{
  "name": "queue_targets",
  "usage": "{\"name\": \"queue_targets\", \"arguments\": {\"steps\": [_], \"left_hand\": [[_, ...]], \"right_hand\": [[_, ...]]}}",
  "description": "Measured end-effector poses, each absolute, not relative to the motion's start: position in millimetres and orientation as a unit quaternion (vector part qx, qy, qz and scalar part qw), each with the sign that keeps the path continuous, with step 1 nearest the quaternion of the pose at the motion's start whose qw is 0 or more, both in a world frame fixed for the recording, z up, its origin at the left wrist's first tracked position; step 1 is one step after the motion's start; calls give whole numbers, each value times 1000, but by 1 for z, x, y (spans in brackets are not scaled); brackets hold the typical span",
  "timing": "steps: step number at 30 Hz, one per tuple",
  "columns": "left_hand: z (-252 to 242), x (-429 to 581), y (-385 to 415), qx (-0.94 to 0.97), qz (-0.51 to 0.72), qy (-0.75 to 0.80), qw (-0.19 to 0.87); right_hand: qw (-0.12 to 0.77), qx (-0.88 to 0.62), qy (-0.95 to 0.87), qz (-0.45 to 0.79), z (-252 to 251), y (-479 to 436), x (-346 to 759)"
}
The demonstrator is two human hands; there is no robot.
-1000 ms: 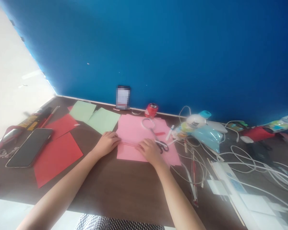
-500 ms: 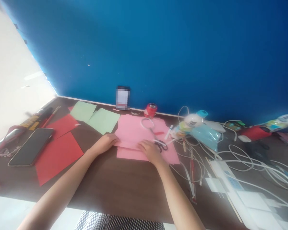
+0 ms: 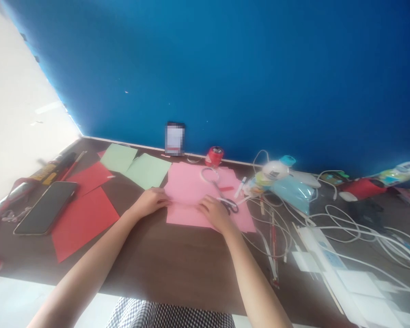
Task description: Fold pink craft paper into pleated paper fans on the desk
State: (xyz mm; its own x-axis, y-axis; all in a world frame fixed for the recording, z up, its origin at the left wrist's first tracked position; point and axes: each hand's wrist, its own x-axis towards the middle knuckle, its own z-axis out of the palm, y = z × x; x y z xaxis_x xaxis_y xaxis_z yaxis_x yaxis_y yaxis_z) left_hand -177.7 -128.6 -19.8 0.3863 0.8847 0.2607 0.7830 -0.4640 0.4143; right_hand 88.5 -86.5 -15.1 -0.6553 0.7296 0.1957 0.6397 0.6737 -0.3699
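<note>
A pink sheet of paper [image 3: 187, 187] lies on the dark wooden table [image 3: 177, 259] in front of me. My left hand [image 3: 152, 200] has its fingers curled on the sheet's left edge, pinching it. My right hand [image 3: 214, 212] rests on the sheet's middle, fingers bent and pressed down on a fold line. A pair of scissors [image 3: 225, 200] with black handles lies on the pink paper just right of my right hand.
Red sheets [image 3: 84, 218] and a black phone [image 3: 46, 213] lie to the left, green sheets [image 3: 136, 166] behind them. A red tape roll [image 3: 214, 156] stands by the blue wall. White cables [image 3: 345, 228], a light blue pouch [image 3: 295, 191] and white boxes [image 3: 328, 259] crowd the right.
The pink sheet's near part was lifted half a second ago and now lies flat again. Both hands stay on it, shifted only slightly.
</note>
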Motion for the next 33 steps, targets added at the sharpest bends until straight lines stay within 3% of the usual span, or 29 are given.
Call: {"name": "queue_targets", "arguments": {"steps": [12, 17, 26, 33], "left_hand": [[-24, -177, -128, 830, 188, 525, 7], [-22, -182, -132, 847, 194, 495, 19], [-13, -192, -136, 866, 163, 472, -2], [-11, -191, -136, 861, 150, 486, 30]], "right_hand": [[155, -349, -923, 38, -23, -85, 88], [149, -345, -927, 8, -19, -88, 88], [155, -336, -925, 81, -10, -88, 99], [97, -369, -923, 40, -8, -92, 96]]}}
